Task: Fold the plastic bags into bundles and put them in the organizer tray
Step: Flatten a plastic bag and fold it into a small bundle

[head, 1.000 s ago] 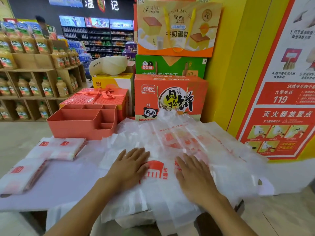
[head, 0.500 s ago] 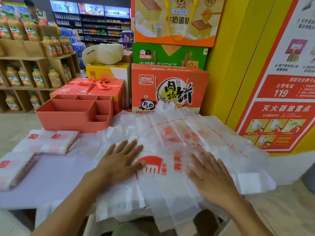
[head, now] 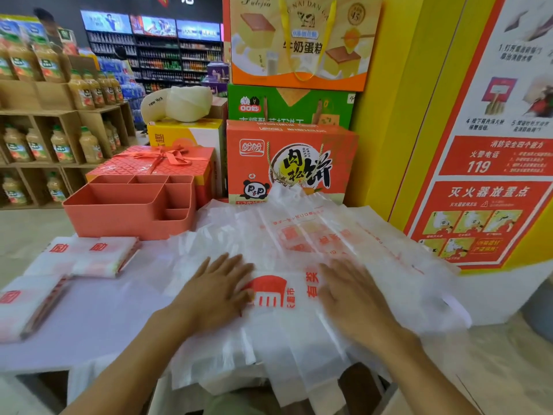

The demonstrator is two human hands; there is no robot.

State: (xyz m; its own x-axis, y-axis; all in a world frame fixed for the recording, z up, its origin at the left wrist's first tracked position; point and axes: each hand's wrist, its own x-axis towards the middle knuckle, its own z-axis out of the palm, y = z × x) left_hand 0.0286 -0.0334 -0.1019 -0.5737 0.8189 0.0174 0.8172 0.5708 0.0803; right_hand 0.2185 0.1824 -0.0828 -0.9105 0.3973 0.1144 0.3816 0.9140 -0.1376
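A loose pile of white plastic bags (head: 314,235) with red print covers the right half of the table. My left hand (head: 215,290) lies flat on the top bag, fingers straight, just left of its red logo. My right hand (head: 356,301) presses flat on the same bag to the right of the logo. An empty coral organizer tray (head: 119,217) with several compartments stands at the back left of the table. Folded bag bundles lie on the table's left side, one stack (head: 89,256) near the tray and another (head: 27,307) at the left edge.
The table (head: 98,319) has a pale lilac top. Behind it stand a red gift box (head: 155,161), an orange snack carton (head: 287,166) and more stacked cartons. A yellow wall with a red poster (head: 490,175) rises on the right. Wooden shelves of juice bottles (head: 59,139) fill the left.
My right hand slid rightward across the top bag over the second, then drew slightly back toward the logo. My left hand stayed flat in place.
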